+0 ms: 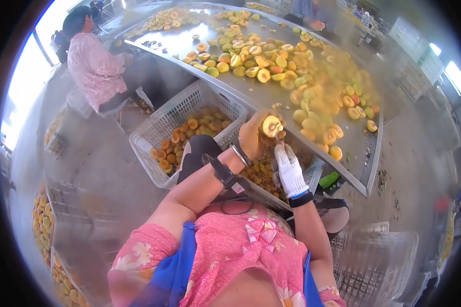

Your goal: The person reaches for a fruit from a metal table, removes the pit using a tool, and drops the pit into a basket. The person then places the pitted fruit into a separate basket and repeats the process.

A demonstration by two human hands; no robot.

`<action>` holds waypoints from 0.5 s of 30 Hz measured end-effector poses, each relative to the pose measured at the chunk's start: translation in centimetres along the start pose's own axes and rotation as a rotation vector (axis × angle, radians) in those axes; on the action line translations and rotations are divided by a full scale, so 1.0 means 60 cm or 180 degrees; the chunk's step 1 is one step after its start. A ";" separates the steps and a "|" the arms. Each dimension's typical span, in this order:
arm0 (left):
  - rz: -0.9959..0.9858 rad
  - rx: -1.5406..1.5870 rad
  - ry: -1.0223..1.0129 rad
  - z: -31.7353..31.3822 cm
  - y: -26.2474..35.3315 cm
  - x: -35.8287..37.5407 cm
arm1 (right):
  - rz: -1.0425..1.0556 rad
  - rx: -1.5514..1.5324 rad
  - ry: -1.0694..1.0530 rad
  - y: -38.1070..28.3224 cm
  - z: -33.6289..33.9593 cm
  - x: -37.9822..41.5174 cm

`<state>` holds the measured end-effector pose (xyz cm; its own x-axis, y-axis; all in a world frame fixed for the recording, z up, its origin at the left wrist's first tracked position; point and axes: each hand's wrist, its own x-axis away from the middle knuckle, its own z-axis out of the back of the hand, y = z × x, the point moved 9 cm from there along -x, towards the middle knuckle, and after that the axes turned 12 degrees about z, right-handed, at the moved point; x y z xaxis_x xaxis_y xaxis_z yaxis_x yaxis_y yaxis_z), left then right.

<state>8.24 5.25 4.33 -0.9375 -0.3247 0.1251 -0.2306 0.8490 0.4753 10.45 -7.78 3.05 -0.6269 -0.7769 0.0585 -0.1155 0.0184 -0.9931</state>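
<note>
Just past the metal table's near edge, my left hand (252, 137) is closed round a halved yellow peach (271, 126), its cut face turned up. My right hand (290, 171), in a white knit glove, is closed on a small hand tool (280, 136). The tool's tip meets the lower right side of the peach half; its exact shape is too blurred to tell. Under both hands, between my knees, sits a crate holding peach pieces (264, 176). At its left stands a white plastic crate (147, 156) with peach halves (176, 146) in it.
Many halved peaches (261, 61) are spread over the metal table (230, 84), whose raised rim runs close ahead of me. A person in a pink top (95, 66) sits at left, another (315, 15) at the far side. Stacked crates (376, 263) stand at right; something green (329, 179) lies below the table.
</note>
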 end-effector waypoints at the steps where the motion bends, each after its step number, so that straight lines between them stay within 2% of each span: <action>1: 0.0029 -0.0001 -0.0075 0.000 -0.004 -0.001 | 0.0002 0.0057 0.0000 0.001 0.000 -0.003; 7: 0.0011 -0.0006 -0.0195 -0.013 -0.026 0.003 | 0.0377 0.0537 -0.0005 0.013 0.015 -0.023; 13: 0.0011 -0.0034 0.0156 -0.007 -0.031 0.007 | 0.1009 0.1410 0.0052 0.017 0.019 -0.034; 15: -0.0298 -0.0337 0.0358 -0.009 -0.029 0.012 | 0.0927 0.1240 -0.0073 0.022 0.013 -0.030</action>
<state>8.12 3.34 4.07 -0.8768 -0.4498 0.1699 -0.2812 0.7663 0.5777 12.00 -6.84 1.53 -0.5726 -0.7882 -0.2253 0.3620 0.0035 -0.9322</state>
